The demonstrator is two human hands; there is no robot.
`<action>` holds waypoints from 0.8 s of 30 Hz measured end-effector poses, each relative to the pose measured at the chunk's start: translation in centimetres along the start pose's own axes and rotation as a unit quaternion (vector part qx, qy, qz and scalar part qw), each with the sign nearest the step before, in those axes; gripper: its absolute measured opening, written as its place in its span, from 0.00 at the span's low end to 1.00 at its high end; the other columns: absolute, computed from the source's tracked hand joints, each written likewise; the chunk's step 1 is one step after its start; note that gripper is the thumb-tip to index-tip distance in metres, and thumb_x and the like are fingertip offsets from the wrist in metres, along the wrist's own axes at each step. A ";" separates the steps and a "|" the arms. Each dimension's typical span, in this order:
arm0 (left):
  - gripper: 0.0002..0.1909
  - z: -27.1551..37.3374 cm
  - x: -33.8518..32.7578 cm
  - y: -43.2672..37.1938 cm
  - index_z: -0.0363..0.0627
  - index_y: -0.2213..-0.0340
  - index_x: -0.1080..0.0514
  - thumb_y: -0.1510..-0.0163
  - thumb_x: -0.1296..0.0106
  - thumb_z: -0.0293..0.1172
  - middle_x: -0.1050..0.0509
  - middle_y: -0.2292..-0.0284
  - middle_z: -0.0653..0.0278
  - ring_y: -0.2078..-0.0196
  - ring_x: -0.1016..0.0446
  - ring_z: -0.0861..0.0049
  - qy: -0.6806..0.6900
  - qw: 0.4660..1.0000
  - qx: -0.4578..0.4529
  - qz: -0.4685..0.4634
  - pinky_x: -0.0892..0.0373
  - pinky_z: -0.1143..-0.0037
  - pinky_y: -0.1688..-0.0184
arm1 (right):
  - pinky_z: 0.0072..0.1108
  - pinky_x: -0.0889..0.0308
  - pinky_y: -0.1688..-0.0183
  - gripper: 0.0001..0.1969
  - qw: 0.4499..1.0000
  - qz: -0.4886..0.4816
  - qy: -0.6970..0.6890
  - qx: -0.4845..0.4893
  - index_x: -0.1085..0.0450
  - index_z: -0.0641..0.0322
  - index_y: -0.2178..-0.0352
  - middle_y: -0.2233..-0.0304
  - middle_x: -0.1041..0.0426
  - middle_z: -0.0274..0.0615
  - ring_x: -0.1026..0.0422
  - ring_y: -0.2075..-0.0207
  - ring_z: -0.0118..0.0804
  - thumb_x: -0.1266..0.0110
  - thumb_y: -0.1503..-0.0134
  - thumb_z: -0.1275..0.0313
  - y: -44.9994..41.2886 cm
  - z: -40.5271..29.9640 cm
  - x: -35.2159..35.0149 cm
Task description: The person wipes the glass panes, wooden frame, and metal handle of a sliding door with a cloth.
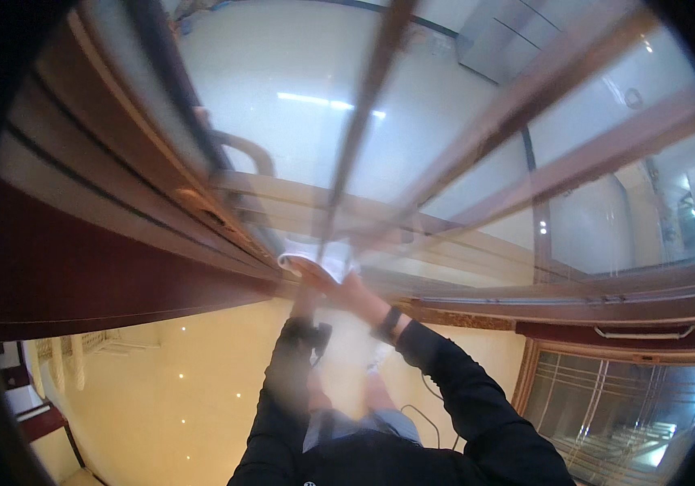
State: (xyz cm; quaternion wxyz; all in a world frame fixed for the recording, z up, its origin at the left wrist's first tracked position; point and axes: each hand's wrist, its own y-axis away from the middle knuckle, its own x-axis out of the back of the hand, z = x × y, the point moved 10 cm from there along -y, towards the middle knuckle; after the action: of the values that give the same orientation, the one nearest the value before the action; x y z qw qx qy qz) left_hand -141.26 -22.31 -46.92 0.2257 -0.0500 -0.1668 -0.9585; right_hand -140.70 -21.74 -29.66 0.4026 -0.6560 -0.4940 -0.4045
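Both hands meet in front of me at a brown-framed glass panel [432,140]. A white cloth [338,255], partly rolled at its left end, is held between them and lies close to the frame. My left hand [310,280] is under the cloth's left part, with its fingers largely hidden. My right hand [350,293] grips the cloth's right side, blurred by motion. A dark band [390,322] circles my right wrist, and a dark device [321,339] sits at the left one. Whether the cloth touches the glass cannot be told.
Brown frame strips [201,206] and a dark red panel [110,267] run along the left. A curved handle [244,149] shows beyond the frame. At right are a metal bar handle [645,334] and a barred glass pane [596,407]. Below, dark cables [423,416] lie on the pale floor [214,376].
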 end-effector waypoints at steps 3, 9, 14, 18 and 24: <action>0.28 1.5 -9.0 0.2 0.37 0.44 0.45 0.43 0.55 0.36 0.39 0.48 0.48 0.46 0.40 0.59 0.104 0.991 0.006 -0.087 0.39 0.66 0.47 | 0.22 0.41 0.54 0.29 0.999 -0.035 0.014 -0.024 0.47 0.57 0.40 0.38 0.45 0.35 0.37 0.48 0.30 0.54 0.43 0.69 8.4 4.7 0.3; 0.25 9.3 -29.7 4.7 0.41 0.45 0.42 0.41 0.57 0.40 0.34 0.50 0.54 0.48 0.36 0.66 0.350 0.890 0.051 -0.289 0.35 0.68 0.50 | 0.28 0.48 0.38 0.23 0.966 -0.044 0.218 -0.133 0.38 0.55 0.45 0.41 0.39 0.32 0.43 0.39 0.32 0.55 0.42 0.67 30.5 12.6 9.4; 0.24 20.7 -45.1 11.6 0.45 0.46 0.40 0.39 0.59 0.44 0.31 0.51 0.59 0.50 0.33 0.72 0.522 0.725 0.114 -0.435 0.31 0.70 0.53 | 0.51 0.54 0.39 0.20 0.828 0.153 0.516 -0.155 0.30 0.46 0.54 0.48 0.35 0.39 0.43 0.39 0.42 0.43 0.50 0.60 42.2 11.1 28.0; 0.20 30.5 -50.7 17.3 0.44 0.50 0.36 0.41 0.55 0.38 0.30 0.53 0.61 0.52 0.30 0.71 0.615 0.563 0.185 -0.520 0.30 0.70 0.51 | 0.55 0.54 0.40 0.17 0.772 0.251 0.556 -0.181 0.27 0.53 0.65 0.55 0.32 0.41 0.44 0.40 0.56 0.39 0.53 0.56 44.2 7.9 40.5; 0.18 36.1 -40.3 16.3 0.43 0.51 0.36 0.42 0.54 0.32 0.32 0.52 0.60 0.50 0.32 0.67 0.531 0.686 -0.110 -0.486 0.32 0.63 0.49 | 0.56 0.58 0.39 0.20 0.845 0.202 0.488 -0.086 0.30 0.52 0.62 0.47 0.37 0.43 0.49 0.37 0.60 0.35 0.55 0.60 35.0 4.1 42.9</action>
State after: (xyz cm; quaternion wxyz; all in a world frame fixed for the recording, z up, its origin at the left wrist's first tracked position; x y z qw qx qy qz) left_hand -97.17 -6.94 -15.10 -0.2278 0.5307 0.0864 -0.8118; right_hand -98.16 -10.66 4.23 0.6062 -0.4914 -0.0541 -0.6231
